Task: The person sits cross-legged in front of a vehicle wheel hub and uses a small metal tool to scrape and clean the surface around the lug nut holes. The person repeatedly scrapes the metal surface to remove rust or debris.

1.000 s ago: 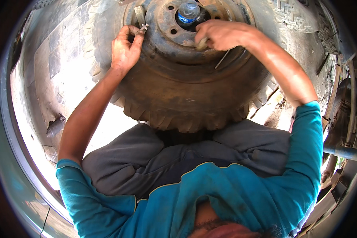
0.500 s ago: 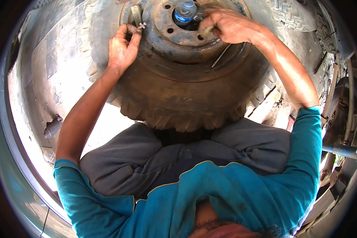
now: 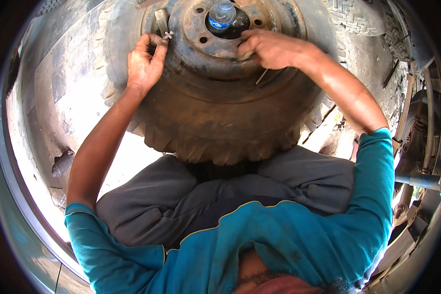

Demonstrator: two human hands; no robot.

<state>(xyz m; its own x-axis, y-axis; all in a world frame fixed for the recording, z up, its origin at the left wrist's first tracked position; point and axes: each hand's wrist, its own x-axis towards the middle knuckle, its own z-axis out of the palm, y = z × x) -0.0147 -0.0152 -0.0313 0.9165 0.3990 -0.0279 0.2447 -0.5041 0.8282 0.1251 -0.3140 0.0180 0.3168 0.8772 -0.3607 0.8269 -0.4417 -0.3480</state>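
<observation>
A large tire (image 3: pixel 219 120) on a rusty steel rim (image 3: pixel 211 56) lies in front of me. My left hand (image 3: pixel 145 61) pinches a small metal fitting with a cross-shaped top (image 3: pixel 168 34) at the rim's left, beside an upright worn bar (image 3: pixel 161 19). My right hand (image 3: pixel 272 49) is curled at the right front of the hub, around something tan I cannot make out. A thin metal rod (image 3: pixel 260 77) shows below it. A clear plastic bottle with a blue label (image 3: pixel 220 13) stands in the center hole.
More tires (image 3: pixel 353 14) lie at the back right. Metal pipes and other parts (image 3: pixel 421 137) line the right edge. A grey cylindrical object (image 3: pixel 62 161) lies on the bright floor at the left. My crossed legs (image 3: pixel 147 206) sit below the tire.
The view has shifted slightly, with the wheel appearing further left. My right hand has shifted about along the front of the hub. My left hand keeps its pinch on the fitting.
</observation>
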